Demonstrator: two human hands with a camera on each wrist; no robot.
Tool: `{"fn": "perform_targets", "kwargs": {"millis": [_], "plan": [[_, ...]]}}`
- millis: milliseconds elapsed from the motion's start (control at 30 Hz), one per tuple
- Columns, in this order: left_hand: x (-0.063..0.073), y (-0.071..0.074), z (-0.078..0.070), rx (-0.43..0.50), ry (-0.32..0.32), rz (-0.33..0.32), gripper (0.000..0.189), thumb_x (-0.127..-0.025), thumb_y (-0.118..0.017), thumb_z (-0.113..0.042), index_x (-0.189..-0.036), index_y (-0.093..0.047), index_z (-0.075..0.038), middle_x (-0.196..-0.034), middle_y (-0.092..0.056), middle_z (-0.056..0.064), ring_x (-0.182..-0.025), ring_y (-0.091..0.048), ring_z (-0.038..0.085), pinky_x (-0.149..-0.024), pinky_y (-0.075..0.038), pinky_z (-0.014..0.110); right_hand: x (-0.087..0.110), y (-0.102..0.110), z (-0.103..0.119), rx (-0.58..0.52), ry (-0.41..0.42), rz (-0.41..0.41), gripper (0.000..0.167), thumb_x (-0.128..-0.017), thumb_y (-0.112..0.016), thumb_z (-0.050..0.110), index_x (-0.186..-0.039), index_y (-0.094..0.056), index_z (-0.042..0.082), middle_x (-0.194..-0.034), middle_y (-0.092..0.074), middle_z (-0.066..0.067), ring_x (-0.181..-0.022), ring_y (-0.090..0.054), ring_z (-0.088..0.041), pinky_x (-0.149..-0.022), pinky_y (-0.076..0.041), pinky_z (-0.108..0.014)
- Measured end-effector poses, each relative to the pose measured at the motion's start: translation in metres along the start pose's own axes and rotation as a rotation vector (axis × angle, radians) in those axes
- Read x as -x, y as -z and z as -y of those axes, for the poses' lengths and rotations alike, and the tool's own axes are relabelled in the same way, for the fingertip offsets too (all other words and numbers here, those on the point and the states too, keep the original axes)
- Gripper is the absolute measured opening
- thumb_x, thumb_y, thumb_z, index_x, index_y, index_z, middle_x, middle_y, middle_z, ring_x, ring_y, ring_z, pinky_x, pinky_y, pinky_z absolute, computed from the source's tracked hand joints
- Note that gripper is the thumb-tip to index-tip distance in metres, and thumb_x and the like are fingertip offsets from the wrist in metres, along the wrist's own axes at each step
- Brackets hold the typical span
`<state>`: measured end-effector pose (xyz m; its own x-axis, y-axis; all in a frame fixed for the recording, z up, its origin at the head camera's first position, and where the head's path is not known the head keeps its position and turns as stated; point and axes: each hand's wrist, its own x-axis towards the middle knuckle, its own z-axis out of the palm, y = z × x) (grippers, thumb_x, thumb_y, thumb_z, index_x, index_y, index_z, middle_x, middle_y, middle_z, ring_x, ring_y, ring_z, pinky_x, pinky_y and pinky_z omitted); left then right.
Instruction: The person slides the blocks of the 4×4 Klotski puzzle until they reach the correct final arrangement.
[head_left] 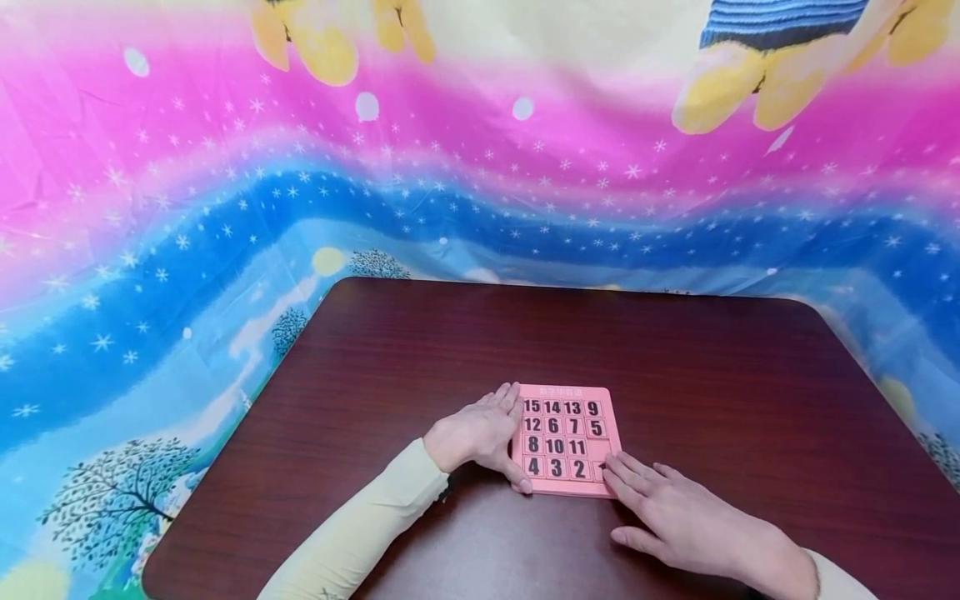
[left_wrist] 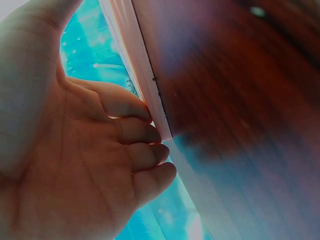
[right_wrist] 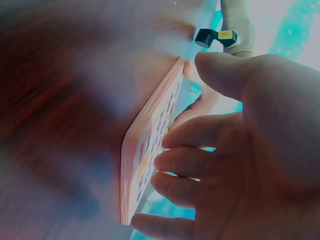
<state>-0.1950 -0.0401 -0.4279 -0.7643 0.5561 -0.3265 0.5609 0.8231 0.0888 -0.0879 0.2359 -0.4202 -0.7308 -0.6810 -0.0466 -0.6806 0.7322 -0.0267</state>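
A pink sliding number puzzle [head_left: 564, 486] lies flat on the dark wooden table, its numbered tiles facing up. At the right end of its third row is a gap, just below the tile marked 5 [head_left: 596, 428]. My left hand [head_left: 480, 429] rests along the puzzle's left side, fingers fairly straight, thumb at the near left corner. My right hand [head_left: 682, 512] reaches in from the near right with extended fingers. Its fingertips touch the puzzle's lower right and partly cover the corner tile. In the right wrist view, the puzzle [right_wrist: 150, 135] appears edge-on beside these fingers.
The brown table [head_left: 420, 350] has rounded far corners. Behind and around it hangs a printed cloth [head_left: 450, 192] in pink, blue and white. A small black device with a yellow label [right_wrist: 226, 35] sits on the left wrist.
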Motion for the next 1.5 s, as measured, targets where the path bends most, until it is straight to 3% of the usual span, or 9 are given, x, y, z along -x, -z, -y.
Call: {"fn": "perform_targets", "kwargs": {"millis": [400, 1233, 1500], "plan": [[0.0, 0.0, 0.0, 0.006, 0.006, 0.003, 0.133, -0.062, -0.075, -0.077, -0.157, -0.018, -0.003, -0.166, -0.006, 0.015, -0.154, -0.008, 0.026, -0.126, -0.016, 0.035, 0.004, -0.008, 0.004, 0.054, 0.012, -0.045, 0.068, -0.094, -0.053, 0.058, -0.137, -0.057, 0.006, -0.145, -0.054, -0.014, -0.132, -0.053, -0.031, -0.097, -0.049, -0.056], [-0.002, -0.002, 0.002, -0.01, -0.014, -0.008, 0.133, -0.062, -0.073, -0.078, -0.156, -0.017, -0.002, -0.166, -0.007, 0.017, -0.154, -0.008, 0.027, -0.126, -0.016, 0.036, -0.021, -0.004, -0.011, 0.03, -0.014, -0.01, 0.062, -0.092, -0.062, 0.046, -0.135, -0.058, 0.002, -0.144, -0.053, -0.019, -0.133, -0.052, -0.034, -0.098, -0.048, -0.06], [-0.002, -0.002, 0.002, 0.001, -0.009, -0.007, 0.134, -0.062, -0.074, -0.078, -0.156, -0.017, -0.002, -0.166, -0.007, 0.016, -0.154, -0.008, 0.026, -0.126, -0.016, 0.035, -0.017, -0.002, -0.001, 0.036, 0.007, -0.012, 0.066, -0.092, -0.062, 0.048, -0.138, -0.055, 0.002, -0.146, -0.051, -0.018, -0.134, -0.05, -0.035, -0.099, -0.047, -0.06]]}}
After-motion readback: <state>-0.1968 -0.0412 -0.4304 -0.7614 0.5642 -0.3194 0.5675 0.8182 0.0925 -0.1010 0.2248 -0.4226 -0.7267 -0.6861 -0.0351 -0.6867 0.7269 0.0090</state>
